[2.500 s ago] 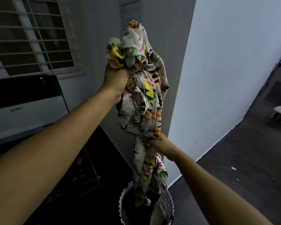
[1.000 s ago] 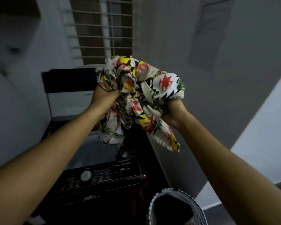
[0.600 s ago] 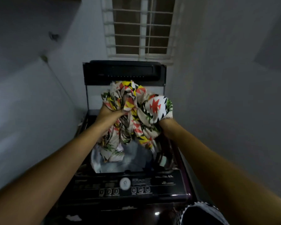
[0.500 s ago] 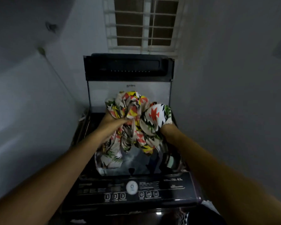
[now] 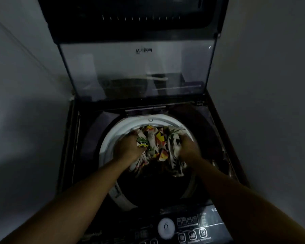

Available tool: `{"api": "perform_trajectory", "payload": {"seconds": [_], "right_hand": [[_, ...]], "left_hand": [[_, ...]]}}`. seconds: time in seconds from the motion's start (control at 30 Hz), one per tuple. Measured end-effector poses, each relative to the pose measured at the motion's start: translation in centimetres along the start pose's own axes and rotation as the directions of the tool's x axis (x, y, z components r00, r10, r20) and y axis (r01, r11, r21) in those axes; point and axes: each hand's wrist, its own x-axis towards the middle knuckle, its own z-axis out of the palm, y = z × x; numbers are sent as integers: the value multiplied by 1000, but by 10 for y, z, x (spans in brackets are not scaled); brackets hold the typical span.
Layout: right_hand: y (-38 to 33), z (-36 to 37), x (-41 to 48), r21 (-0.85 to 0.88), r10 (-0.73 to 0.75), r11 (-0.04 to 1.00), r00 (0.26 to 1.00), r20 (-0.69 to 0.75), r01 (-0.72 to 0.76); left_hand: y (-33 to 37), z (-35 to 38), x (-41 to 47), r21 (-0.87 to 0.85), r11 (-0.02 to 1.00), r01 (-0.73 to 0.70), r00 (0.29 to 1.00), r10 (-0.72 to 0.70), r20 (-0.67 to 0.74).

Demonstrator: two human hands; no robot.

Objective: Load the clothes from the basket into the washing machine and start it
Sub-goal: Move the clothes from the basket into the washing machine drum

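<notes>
A top-loading washing machine (image 5: 77,155) stands below me with its glass lid (image 5: 136,71) raised. Inside the white drum rim (image 5: 111,138) a bunched patterned cloth (image 5: 157,143) in white, yellow, red and black hangs over the dark drum. My left hand (image 5: 128,148) grips the cloth's left side and my right hand (image 5: 188,147) grips its right side, both down inside the drum's mouth. The control panel (image 5: 192,228) with a round white dial (image 5: 165,227) and several buttons runs along the machine's near edge. The basket is out of view.
Grey walls close in on the left (image 5: 25,103) and right (image 5: 262,85) of the machine. The raised lid stands upright behind the drum opening.
Both hands carried the patterned cloth from above the basket leftward over the washing machine and lowered it into the drum. My view tipped down; the basket left the frame.
</notes>
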Motion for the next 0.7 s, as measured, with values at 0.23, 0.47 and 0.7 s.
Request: {"api": "perform_trajectory", "payload": {"seconds": [0.23,0.47,0.7], "right_hand": [[-8,34,12,-326,65,945,994,86,-34],[9,62,30,-72,252,967,951,177,-243],[3,48,20,-9,136,990,960,246,-138]], "left_hand": [[-30,38,41,-113,975,190,968,-167,185],[-46,63,64,-149,973,176,957,-133,257],[-30,42,51,-101,967,232,925,-187,331]]}}
